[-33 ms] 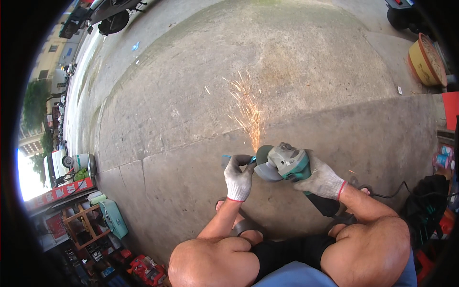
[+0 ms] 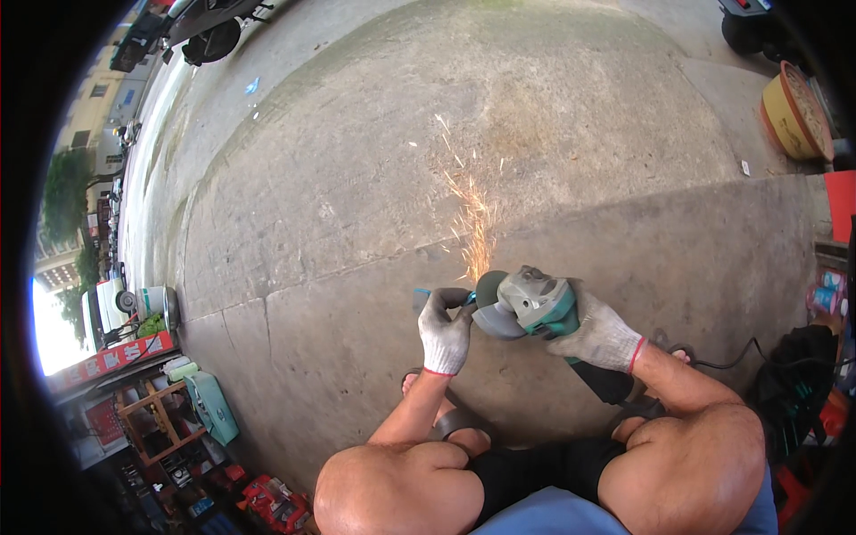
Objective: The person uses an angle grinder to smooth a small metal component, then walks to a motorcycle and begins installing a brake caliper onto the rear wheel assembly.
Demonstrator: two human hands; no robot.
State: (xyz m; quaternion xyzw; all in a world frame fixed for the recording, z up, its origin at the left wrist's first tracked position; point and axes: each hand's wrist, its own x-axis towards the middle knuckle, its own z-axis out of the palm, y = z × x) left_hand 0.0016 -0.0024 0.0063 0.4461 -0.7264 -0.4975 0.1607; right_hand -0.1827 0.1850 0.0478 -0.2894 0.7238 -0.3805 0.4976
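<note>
My right hand (image 2: 593, 330), in a white knit glove with a red cuff, grips a green and grey angle grinder (image 2: 538, 299) by its body. The grinder's dark disc (image 2: 489, 287) faces my left hand, with a curved guard below it. My left hand (image 2: 444, 330), gloved with dark fingertips, pinches a small, thin blue piece (image 2: 422, 292). One end of it sticks out to the left of my fingers; the other meets the disc's edge. Orange sparks (image 2: 477, 241) fly away from the contact. My fingers hide most of the piece, so its kind is unclear.
Concrete floor (image 2: 374, 205) spreads ahead. A black cord (image 2: 740, 364) runs off to the right. A yellow and red pot (image 2: 794, 111) stands far right, a parked motorcycle (image 2: 209, 36) far left. Near left are a wooden frame (image 2: 160, 419), a teal case (image 2: 210, 406) and red tools (image 2: 272, 504).
The spray of sparks has shifted its shape slightly. Both hands, the grinder and the blue piece stay in place.
</note>
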